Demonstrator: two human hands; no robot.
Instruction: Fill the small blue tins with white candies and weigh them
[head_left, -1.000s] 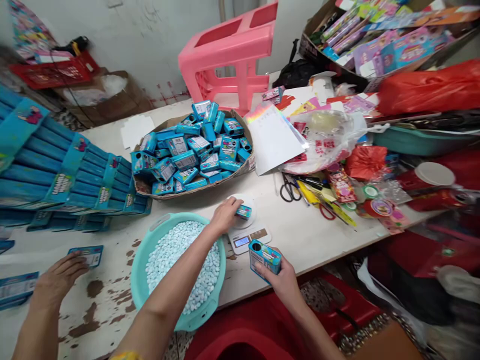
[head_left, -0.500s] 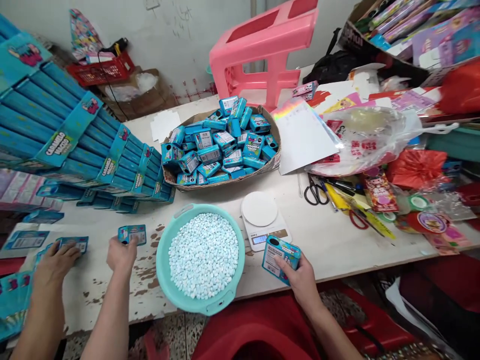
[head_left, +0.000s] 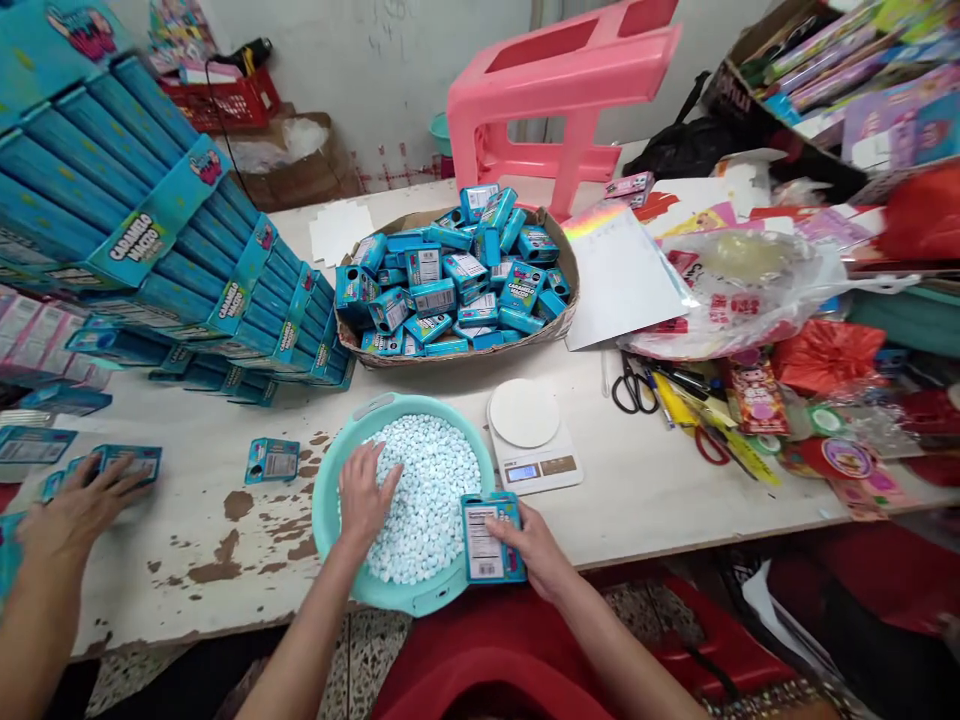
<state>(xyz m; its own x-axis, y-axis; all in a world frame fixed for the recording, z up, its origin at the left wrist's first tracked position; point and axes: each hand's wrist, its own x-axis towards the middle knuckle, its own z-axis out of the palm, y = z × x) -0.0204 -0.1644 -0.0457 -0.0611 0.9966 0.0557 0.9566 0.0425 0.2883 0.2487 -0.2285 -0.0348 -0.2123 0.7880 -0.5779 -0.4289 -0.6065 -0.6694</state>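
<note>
Sweets (head_left: 429, 500), round and pale-blue, seem to be picked from a turquoise plastic bowl (head_left: 326, 500), so the spread left hand (head_left: 364, 498) must be closed, while an oblong blue box (head_left: 482, 548) is gripped at the rim by the right hand (head_left: 535, 546).

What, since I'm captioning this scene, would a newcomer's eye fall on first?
Probably the pink stool at the back of the table, behind a carton heaped with small blue boxes. Up front, the turquoise basin of pale pellets likely stands out, with the left hand over them and the right hand holding a blue box by the rim.
</note>
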